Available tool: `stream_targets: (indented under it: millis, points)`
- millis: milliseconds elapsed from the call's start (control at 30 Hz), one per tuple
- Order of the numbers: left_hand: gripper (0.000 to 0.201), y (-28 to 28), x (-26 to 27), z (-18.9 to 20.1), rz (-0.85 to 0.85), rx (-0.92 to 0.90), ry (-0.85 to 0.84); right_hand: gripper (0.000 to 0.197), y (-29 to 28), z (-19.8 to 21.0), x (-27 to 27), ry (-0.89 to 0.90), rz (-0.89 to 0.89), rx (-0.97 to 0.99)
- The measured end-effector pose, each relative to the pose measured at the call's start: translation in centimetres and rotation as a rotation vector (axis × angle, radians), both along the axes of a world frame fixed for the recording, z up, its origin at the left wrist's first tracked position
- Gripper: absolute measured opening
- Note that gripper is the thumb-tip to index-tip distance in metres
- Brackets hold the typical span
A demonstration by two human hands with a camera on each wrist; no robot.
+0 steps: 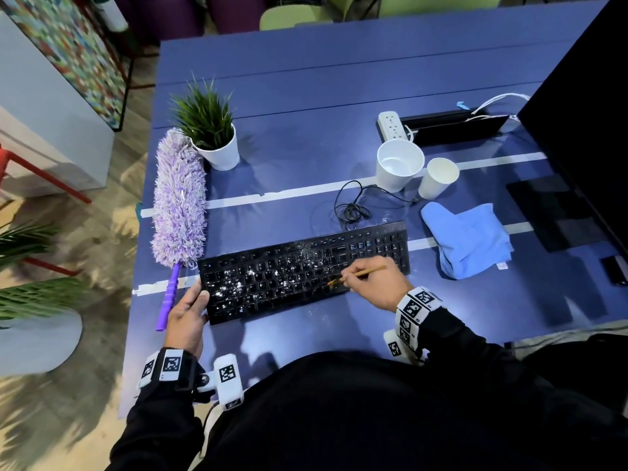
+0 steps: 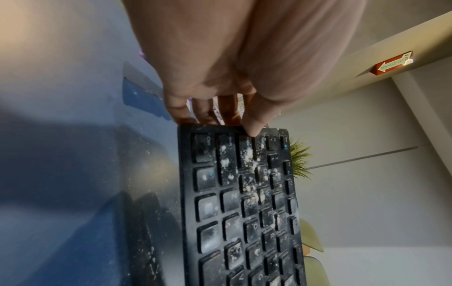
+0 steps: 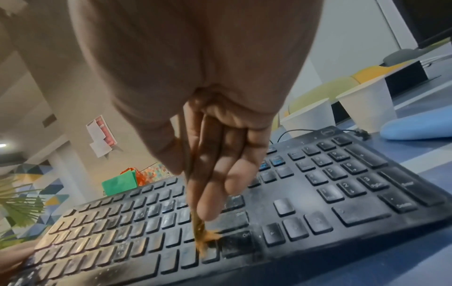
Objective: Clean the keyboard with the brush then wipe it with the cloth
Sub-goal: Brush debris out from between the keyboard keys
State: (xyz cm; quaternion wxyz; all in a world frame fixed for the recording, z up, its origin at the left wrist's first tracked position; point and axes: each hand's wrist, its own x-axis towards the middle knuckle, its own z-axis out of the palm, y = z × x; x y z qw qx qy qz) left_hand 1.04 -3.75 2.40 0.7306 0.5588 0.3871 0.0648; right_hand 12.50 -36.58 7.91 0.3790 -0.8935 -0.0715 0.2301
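Keyboard: black keyboard (image 1: 306, 271) lies flat near the front edge of the blue table (image 1: 306, 96), white crumbs scattered over its left and middle keys.
Left hand: left hand (image 1: 187, 312) grips the keyboard's left end, thumb on top, fingers curled round the edge.
Right hand: right hand (image 1: 377, 283) pinches a thin brush (image 1: 356, 274) like a pencil.
Brush tip: bristles splayed on the lower key rows, right of the middle.
Cloth: blue cloth (image 1: 469, 241) bunched just right of the keyboard, untouched.
Nearby: purple duster (image 1: 178, 202) left of the keyboard; two white cups (image 1: 399, 164) behind.
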Motion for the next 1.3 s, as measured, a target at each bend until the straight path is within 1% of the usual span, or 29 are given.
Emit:
stream_targets:
  millis: [33, 67, 133, 167, 200, 233, 333, 367, 433, 500, 567, 600, 700, 800, 833, 867, 900, 1000, 1033, 1100, 1167, 1233, 1300]
  points:
    - [0.042, 0.0, 0.0, 0.0, -0.003, -0.004, -0.002, 0.011, 0.1, 0.0, -0.1, 0.01, 0.023, 0.002]
    - [0.042, 0.0, 0.0, -0.1, -0.007, -0.009, -0.006, 0.011, 0.1, -0.2, -0.1, -0.007, 0.003, -0.03]
    - [0.042, 0.0, -0.1, -0.2, -0.011, -0.016, -0.013, 0.011, -0.2, -0.3, 0.4, -0.085, -0.114, -0.157]
    - [0.043, 0.0, -0.1, -0.3, -0.007, -0.02, -0.019, 0.011, -0.4, -0.2, 0.6, -0.109, -0.148, -0.209]
    - [0.043, 0.1, -0.1, -0.4, 0.002, -0.025, -0.024, 0.011, -0.5, -0.3, 0.7, -0.123, -0.146, -0.219]
    - [0.043, 0.3, -0.1, -0.6, 0.006, -0.025, -0.026, 0.011, -0.4, -0.3, 0.6, -0.116, -0.111, -0.191]
    - [0.043, 0.8, 0.0, -1.3, -0.003, -0.02, -0.023, 0.01, 0.2, -0.6, -0.1, -0.059, 0.082, -0.033]
    - [0.043, 0.9, 0.0, -1.4, 0.0, -0.02, -0.02, 0.009, 0.4, -0.8, -0.3, -0.059, 0.112, -0.002]
    - [0.043, 0.9, 0.1, -1.5, 0.0, -0.017, -0.014, 0.008, 0.3, -1.0, -0.2, -0.093, 0.072, 0.052]
    - [0.043, 1.0, 0.2, -1.3, 0.0, -0.01, -0.012, 0.008, 0.1, -1.3, 0.2, -0.086, 0.077, 0.043]
    - [0.044, 1.0, 0.1, -1.5, 0.001, -0.006, -0.013, 0.01, 0.1, -1.6, 0.3, -0.025, 0.175, -0.023]
    - [0.044, 1.0, 0.1, -1.6, -0.003, -0.004, -0.014, 0.011, 0.0, -1.6, 0.2, -0.012, 0.192, -0.033]
    - [0.044, 0.9, 0.1, -1.7, -0.002, -0.008, -0.016, 0.011, -0.1, -1.7, -0.1, -0.046, 0.125, 0.023]
    - [0.045, 1.2, -0.1, -2.2, 0.014, -0.001, 0.008, 0.013, -0.2, -1.9, -0.1, 0.001, 0.212, -0.081]
    - [0.046, 1.3, -0.1, -2.3, 0.018, 0.0, 0.009, 0.015, -0.3, -2.0, -0.2, 0.0, 0.203, -0.129]
    - [0.046, 1.3, -0.1, -2.3, 0.023, -0.006, 0.004, 0.015, -0.4, -2.0, -0.2, -0.014, 0.156, -0.143]
    - [0.045, 1.1, -0.1, -2.3, 0.024, -0.014, -0.003, 0.014, -0.6, -2.0, -0.2, -0.035, 0.104, -0.129]
    - [0.045, 1.2, -0.3, -2.0, 0.013, -0.016, -0.02, 0.012, -0.7, -1.5, -0.3, -0.102, -0.008, -0.001]
    - [0.045, 1.2, -0.3, -2.0, 0.013, -0.019, -0.027, 0.013, -0.7, -1.3, -0.3, -0.106, -0.007, 0.018]
    - [0.045, 1.1, -0.3, -2.0, 0.018, -0.033, -0.036, 0.017, -0.7, -1.1, -0.2, -0.068, 0.069, -0.024]
    - [0.044, 1.0, -0.2, -2.0, 0.029, -0.044, -0.041, 0.014, -0.8, -1.1, 0.0, -0.02, 0.108, -0.051]
    - [0.045, 1.0, -0.3, -2.0, 0.036, -0.051, -0.042, 0.009, -0.7, -0.8, 0.3, -0.022, 0.058, -0.021]
    - [0.044, 1.0, -0.3, -1.9, 0.028, -0.058, -0.05, 0.009, -0.5, -0.7, 0.3, -0.047, -0.002, -0.017]
